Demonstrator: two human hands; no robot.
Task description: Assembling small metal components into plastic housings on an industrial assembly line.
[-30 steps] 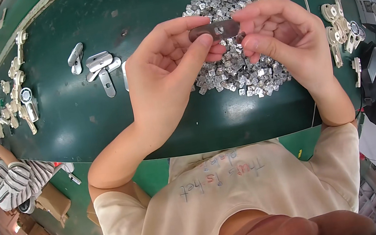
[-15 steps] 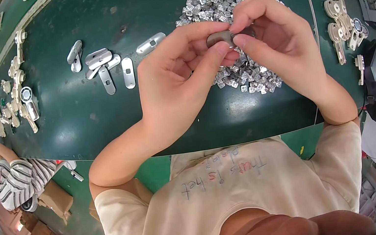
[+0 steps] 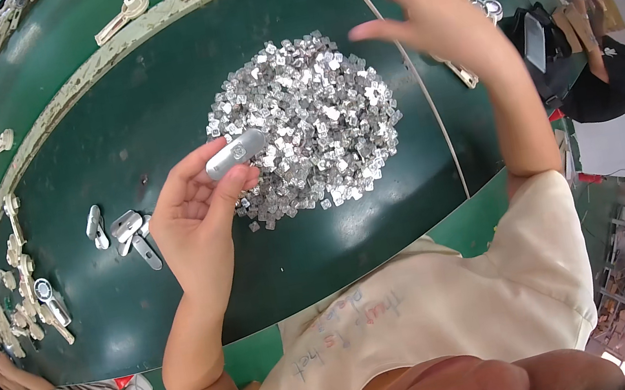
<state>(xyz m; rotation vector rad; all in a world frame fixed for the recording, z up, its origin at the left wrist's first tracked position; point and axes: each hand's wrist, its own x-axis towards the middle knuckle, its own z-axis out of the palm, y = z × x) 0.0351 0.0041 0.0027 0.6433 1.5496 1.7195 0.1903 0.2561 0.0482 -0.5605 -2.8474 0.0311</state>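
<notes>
We look down on a dark green desk (image 3: 351, 226), past the front of a cream T-shirt (image 3: 437, 298), at two bare hands. Our left hand (image 3: 192, 225) grasps a silvery oval plate (image 3: 228, 158) between thumb and fingers. The plate is tilted, and in our view it overlaps the left side of a broad pile of small square metal pieces (image 3: 318, 128). Near its middle is a small square detail; we cannot tell whether this is a bare hole or a piece sitting in it.

Our right hand (image 3: 435, 13) is blurred, raised toward the desk's far right corner, its fingers spread and holding nothing that we can see. It overlaps a thin pale seam (image 3: 442, 130) that runs from the desk's near edge to its far edge, to the right of the pile.

Similar loose plates (image 3: 127, 224) lie between the pile and the desk's left end. Farther left, cream-coloured parts (image 3: 17, 265) are scattered.

We judge the step in hand to be a one-handed hold on a single plate, with the right hand free. Any next move that brings both hands to the plate would, we think, call for a steady left grip and a careful fingertip approach from the right, since the pieces are small, loosely heaped and probably easy to scatter.
</notes>
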